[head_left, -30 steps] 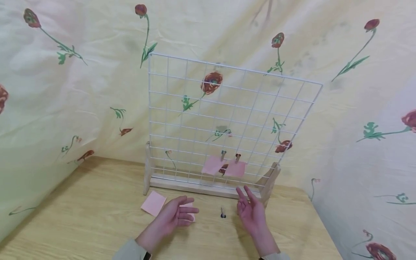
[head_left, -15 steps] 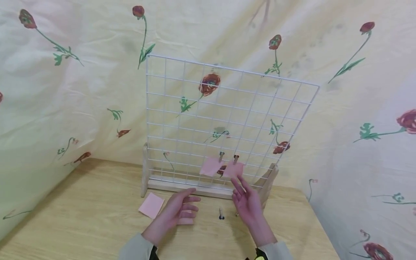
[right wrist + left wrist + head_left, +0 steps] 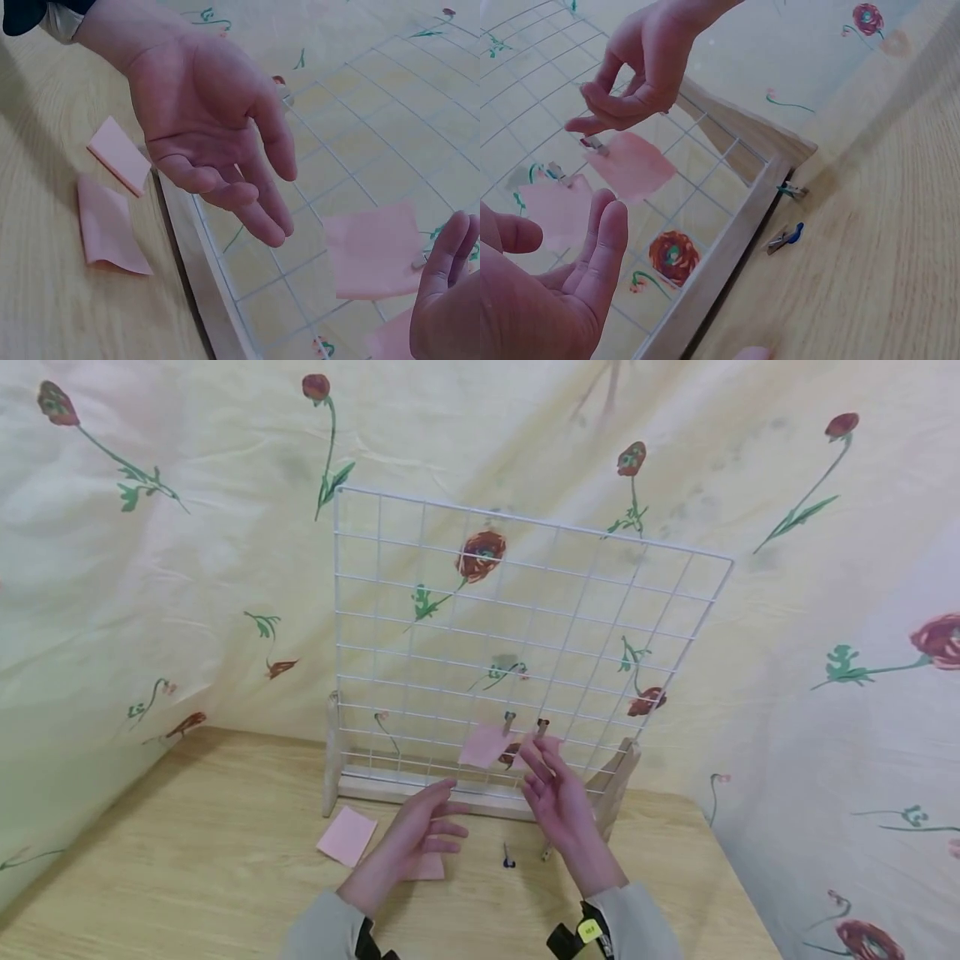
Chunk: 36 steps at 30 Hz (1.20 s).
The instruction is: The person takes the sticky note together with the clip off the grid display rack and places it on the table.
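While the left hand [image 3: 416,835] hangs low over the table [image 3: 187,827], the right hand [image 3: 558,797] is lifted to the wire grid [image 3: 525,581].
Both grips look spread, with fingers loosely bent; from here the right fingertips overlap the right pinned sheet [image 3: 634,169], though I cannot tell whether they touch it. That pink sheet and the left pinned sheet [image 3: 483,746] hang side by side, low on the grid, under a red-tipped clothespin [image 3: 543,727] and a teal-tipped clothespin [image 3: 509,722]. On the table, a pink stack [image 3: 347,837] lies near the wooden base [image 3: 442,795], and a curled sheet [image 3: 109,225] sits just beside it, partly behind the left hand. A blue-tipped clothespin [image 3: 784,240] lies between the hands, near a green-tipped clothespin [image 3: 791,190].
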### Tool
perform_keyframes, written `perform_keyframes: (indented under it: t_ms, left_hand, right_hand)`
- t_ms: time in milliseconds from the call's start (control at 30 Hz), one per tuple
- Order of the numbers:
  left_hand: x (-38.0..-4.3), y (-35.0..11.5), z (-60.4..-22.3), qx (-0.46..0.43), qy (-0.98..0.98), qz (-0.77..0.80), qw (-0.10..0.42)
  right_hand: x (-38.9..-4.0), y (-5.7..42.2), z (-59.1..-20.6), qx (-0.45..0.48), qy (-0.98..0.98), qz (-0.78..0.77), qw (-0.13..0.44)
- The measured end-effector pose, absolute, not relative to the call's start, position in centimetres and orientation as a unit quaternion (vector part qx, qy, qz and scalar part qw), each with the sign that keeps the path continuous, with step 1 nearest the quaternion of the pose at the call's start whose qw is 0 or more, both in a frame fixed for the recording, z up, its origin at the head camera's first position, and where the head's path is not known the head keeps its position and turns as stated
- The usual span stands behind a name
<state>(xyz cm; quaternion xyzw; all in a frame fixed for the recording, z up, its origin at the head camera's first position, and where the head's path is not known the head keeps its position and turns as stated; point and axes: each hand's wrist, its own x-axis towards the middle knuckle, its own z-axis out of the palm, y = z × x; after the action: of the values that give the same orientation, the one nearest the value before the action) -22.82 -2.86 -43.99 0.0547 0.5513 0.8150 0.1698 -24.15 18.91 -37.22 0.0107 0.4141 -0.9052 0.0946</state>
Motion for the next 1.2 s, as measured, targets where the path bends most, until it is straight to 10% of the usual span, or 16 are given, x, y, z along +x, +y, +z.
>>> perform_keyframes:
  t_ms: [1200]
  left_hand:
    - [-26.9, 0.6, -43.1, -0.011, 0.497, 0.864, 0.078]
  right_hand:
    - [-30.0, 15.2, -34.8, 0.084, 0.618, -0.780, 0.038]
